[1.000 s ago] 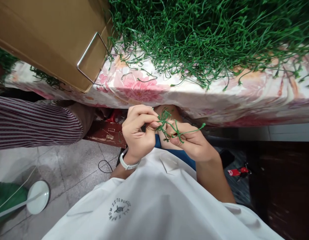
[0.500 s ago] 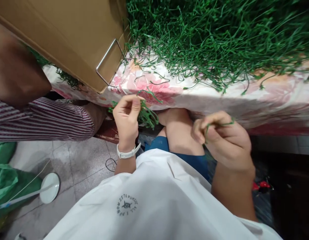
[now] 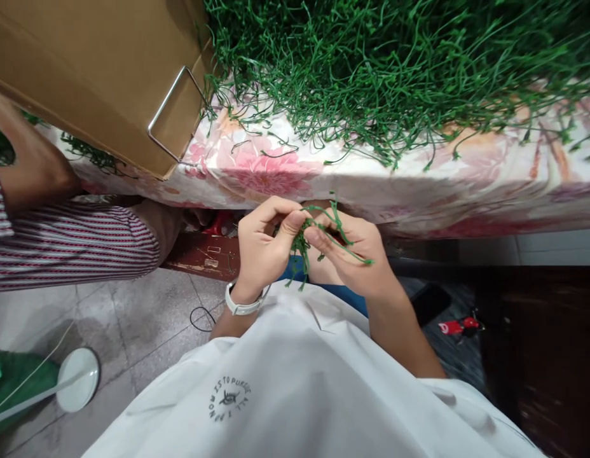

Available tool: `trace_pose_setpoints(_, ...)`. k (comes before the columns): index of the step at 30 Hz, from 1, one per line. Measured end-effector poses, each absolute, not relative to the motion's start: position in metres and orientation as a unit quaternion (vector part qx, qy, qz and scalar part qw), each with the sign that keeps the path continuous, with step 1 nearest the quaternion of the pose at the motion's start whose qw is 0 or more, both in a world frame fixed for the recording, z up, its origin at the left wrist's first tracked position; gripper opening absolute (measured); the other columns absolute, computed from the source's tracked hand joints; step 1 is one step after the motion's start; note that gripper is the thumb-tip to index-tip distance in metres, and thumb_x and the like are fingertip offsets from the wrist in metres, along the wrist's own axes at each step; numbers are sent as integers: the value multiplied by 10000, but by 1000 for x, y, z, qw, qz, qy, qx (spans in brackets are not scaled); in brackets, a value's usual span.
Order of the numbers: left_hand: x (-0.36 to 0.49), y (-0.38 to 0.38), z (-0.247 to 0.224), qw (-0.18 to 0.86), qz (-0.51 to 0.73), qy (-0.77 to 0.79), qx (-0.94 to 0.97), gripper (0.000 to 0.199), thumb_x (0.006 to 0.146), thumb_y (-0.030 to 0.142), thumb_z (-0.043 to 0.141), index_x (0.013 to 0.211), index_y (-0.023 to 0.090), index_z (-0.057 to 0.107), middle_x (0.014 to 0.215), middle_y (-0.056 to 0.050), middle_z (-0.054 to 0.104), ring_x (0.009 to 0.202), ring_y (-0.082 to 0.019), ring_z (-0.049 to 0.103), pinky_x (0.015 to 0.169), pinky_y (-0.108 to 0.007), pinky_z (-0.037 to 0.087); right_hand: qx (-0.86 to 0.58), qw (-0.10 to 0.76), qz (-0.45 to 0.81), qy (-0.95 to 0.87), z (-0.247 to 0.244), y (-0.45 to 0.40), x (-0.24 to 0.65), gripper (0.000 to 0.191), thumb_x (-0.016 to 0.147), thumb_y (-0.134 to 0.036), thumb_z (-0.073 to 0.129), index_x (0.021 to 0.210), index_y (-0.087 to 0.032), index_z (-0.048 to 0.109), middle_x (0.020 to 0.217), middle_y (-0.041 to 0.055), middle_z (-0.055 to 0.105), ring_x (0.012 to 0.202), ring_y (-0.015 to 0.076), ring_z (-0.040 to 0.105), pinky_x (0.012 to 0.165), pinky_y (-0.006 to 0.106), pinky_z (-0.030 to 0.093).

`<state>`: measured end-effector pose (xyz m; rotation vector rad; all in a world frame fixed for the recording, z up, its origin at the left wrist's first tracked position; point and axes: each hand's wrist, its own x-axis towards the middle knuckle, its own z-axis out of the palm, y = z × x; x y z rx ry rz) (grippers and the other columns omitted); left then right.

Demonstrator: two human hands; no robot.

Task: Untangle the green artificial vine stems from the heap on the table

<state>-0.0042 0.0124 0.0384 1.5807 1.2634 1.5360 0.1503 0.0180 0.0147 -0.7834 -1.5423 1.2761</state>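
My left hand (image 3: 264, 248) and my right hand (image 3: 355, 254) meet below the table edge, over my lap. Between their fingertips they pinch a small bunch of thin green plastic stems (image 3: 307, 238); a few strands stick up and out to the right. A white watch band sits on my left wrist. A big heap of the same green stems (image 3: 395, 63) lies on the table with a floral cloth (image 3: 276, 172) just above my hands.
A brown cardboard box (image 3: 99, 70) with a metal staple stands on the table at the left. Another person's arm in a striped sleeve (image 3: 70, 242) is at the left. A white fan base (image 3: 75, 378) stands on the tiled floor. A red object (image 3: 459, 326) lies at lower right.
Half a second ago my hands were apart, each with green stems. Now they are together again, both pinching one bunch. The view has shifted back to the right.
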Motion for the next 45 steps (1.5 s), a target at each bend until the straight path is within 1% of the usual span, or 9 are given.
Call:
trace_pose_setpoints(6, 3, 6, 30, 259, 629, 436, 589, 315, 946, 379, 736, 712, 182, 664, 655, 1, 623, 601, -102, 559, 569, -246, 440, -234, 485, 608, -583, -2, 12, 146, 383, 990, -427, 658, 719, -193, 522, 690, -25, 435, 643, 112, 388, 605, 266, 324)
trace_pose_setpoints(11, 14, 4, 20, 390, 649, 394, 521, 294, 948, 352, 737, 725, 193, 631, 666, 12, 586, 612, -104, 549, 580, -269, 427, -206, 515, 668, -496, -12, 3, 138, 306, 979, -403, 666, 765, -197, 591, 682, -15, 471, 642, 128, 413, 609, 284, 332)
trace_pose_setpoints(14, -13, 20, 23, 445, 652, 369, 490, 403, 894, 392, 796, 664, 196, 530, 621, 31, 483, 571, -97, 480, 563, -287, 399, -204, 535, 661, -484, -10, 1, 148, 325, 947, -386, 701, 710, -195, 589, 638, -10, 476, 597, 128, 423, 574, 291, 340)
trace_pose_setpoints(18, -73, 43, 45, 353, 755, 287, 472, 535, 731, 321, 932, 634, 188, 423, 605, 50, 316, 517, -60, 332, 539, -301, 287, -217, 586, 659, -418, -4, -1, 176, 370, 918, -396, 713, 657, -203, 534, 547, -39, 379, 473, 105, 349, 472, 273, 309)
trace_pose_setpoints(22, -76, 43, 56, 376, 712, 331, 493, 431, 678, 349, 957, 679, 212, 549, 609, 32, 352, 511, -84, 340, 516, -325, 242, -220, 594, 644, -429, -3, 0, 186, 315, 933, -387, 702, 703, -205, 588, 570, -24, 435, 514, 123, 430, 504, 286, 376)
trace_pose_setpoints(32, -19, 7, 36, 408, 597, 435, 537, 267, 1006, 443, 647, 870, 217, 692, 634, 23, 530, 537, -95, 481, 504, -271, 379, -232, 557, 609, -515, -7, 1, 174, 174, 990, -322, 667, 867, -202, 700, 743, 4, 599, 675, 126, 543, 643, 282, 412)
trace_pose_setpoints(36, -4, -8, 35, 415, 546, 421, 594, 340, 905, 548, 738, 983, 217, 742, 710, 12, 651, 525, -81, 506, 487, -232, 397, -285, 557, 571, -531, -5, -1, 171, 99, 976, -299, 689, 952, -218, 740, 820, 13, 684, 689, 125, 587, 651, 273, 458)
trace_pose_setpoints(39, 3, -11, 32, 359, 537, 420, 637, 377, 765, 476, 891, 1011, 225, 756, 866, -2, 751, 578, -75, 558, 527, -214, 429, -301, 558, 540, -553, -2, 0, 169, 132, 958, -325, 706, 906, -216, 758, 743, 9, 652, 676, 140, 580, 632, 284, 458)
trace_pose_setpoints(45, 4, -6, 35, 280, 501, 424, 701, 193, 876, 353, 820, 903, 194, 715, 781, 10, 708, 598, -86, 564, 559, -220, 435, -325, 594, 429, -598, 4, 2, 166, 105, 946, -246, 696, 889, -230, 782, 783, 36, 705, 724, 173, 621, 674, 326, 485)
